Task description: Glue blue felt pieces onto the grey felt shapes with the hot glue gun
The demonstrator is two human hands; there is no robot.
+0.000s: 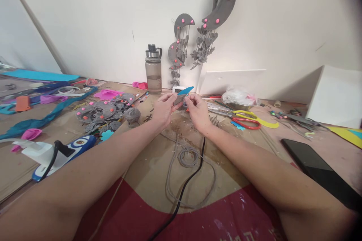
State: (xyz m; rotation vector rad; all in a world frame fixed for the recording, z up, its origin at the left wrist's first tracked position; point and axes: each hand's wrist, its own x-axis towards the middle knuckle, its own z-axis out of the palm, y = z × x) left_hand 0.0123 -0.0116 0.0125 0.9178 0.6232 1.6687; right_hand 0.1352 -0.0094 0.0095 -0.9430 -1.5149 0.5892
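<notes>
Both hands meet above the cardboard-covered table [149,154]. My left hand [165,109] is closed on a small blue piece [186,90], a flat pointed shape that sticks up between the hands. Close by on the right, my right hand [197,110] has its thumb and fingers pinched together near the lower edge of the blue piece; what they hold is too small to make out. Grey cord [188,157] lies in loose loops on the cardboard below the hands. A ball of grey yarn [132,116] rests left of my left hand.
A water bottle [153,69] stands by the wall. Grey crescent hangings [223,7] hang there. Scissors [246,120] and a phone [316,167] lie right. A power strip [82,143], felt pieces [106,94] and more grey crescents [102,110] are left. A black cable [183,188] runs forward.
</notes>
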